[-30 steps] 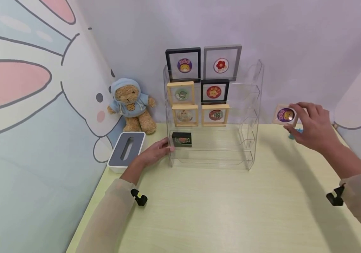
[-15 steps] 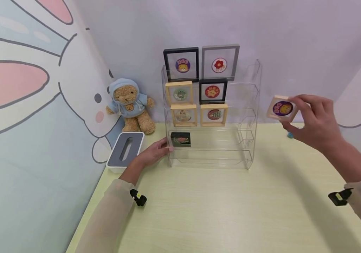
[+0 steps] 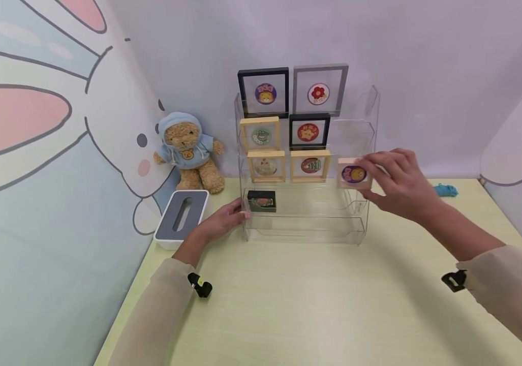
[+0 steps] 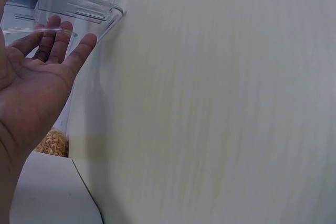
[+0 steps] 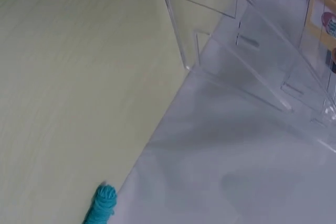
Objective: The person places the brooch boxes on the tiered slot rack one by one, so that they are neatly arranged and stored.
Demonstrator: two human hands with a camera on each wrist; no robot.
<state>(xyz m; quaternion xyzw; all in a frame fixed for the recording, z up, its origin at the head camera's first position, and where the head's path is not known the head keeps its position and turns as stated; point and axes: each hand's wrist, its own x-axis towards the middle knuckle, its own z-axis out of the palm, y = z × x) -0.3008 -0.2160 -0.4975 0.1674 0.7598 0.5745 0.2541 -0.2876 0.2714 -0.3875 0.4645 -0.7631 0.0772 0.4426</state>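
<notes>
A clear acrylic display rack stands on the table against the wall, holding several picture frames. My right hand pinches a small pale wooden frame with a purple bear badge by its right edge, thumb below and fingers above. In the head view this frame overlaps the rack's right side, right of a wooden frame with a red round badge. My left hand rests at the rack's lower left side, its fingers extended at the clear plastic. Neither the right hand nor its frame shows in the right wrist view.
A small black box-like frame sits low at the rack's left. Beside the rack are a teddy bear in a blue hoodie and a white tissue box with a grey top. A turquoise yarn bundle lies at the back right.
My right hand has carried the small wooden frame leftward from beyond the rack to its right side, uncovering the yarn bundle. The left hand has stayed at the rack's left side.
</notes>
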